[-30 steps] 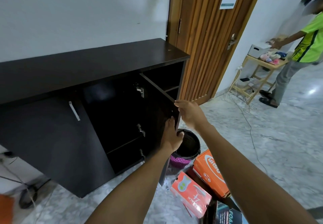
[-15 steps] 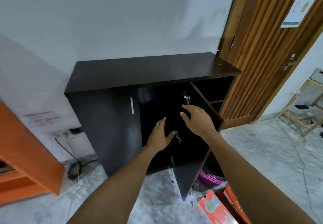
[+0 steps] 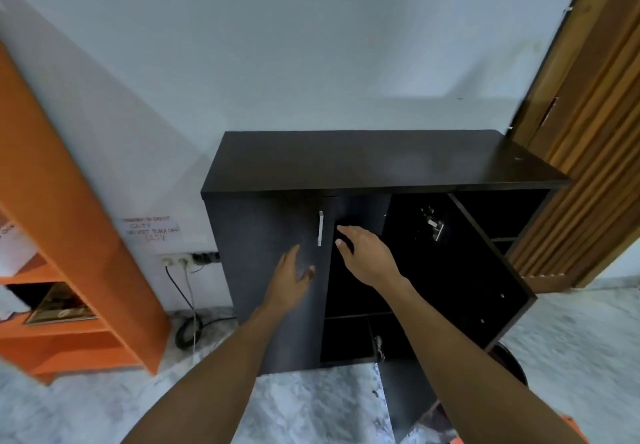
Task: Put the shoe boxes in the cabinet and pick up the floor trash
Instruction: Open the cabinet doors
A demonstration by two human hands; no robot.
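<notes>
- Left hand (image 3: 292,277): released, fingers loosely spread, holding nothing. It hovers in front of the closed left door (image 3: 263,246) of the cabinet (image 3: 381,159), below the handle and to its left.
- Handle (image 3: 320,228): a silver bar on that door's right edge, long axis vertical. It lies between my two hands.
- Right hand (image 3: 367,256): released too, fingers straight and reaching forward, gripping nothing. The fingertips (image 3: 341,230) are level with the handle and just to its right, in front of the dark open bay.
- Judgement: the right hand is nearer the handle by height, the left by side. With the bar on the right edge, the door should hinge at its left, so the pull runs toward me and leftward.
- Open bay (image 3: 360,299): one shelf board (image 3: 356,315) crosses it low down. No box shows inside.
- Right door (image 3: 485,287): swung wide, its inner face toward me, hinge hardware showing.
- Shoe boxes: only an orange sliver (image 3: 569,422) at the bottom right edge, on the floor beside my right forearm. I take it for a box, but cannot confirm. That puts it low, right of both hands and well apart from the cabinet opening.
- Floor trash: none that I can make out.
</notes>
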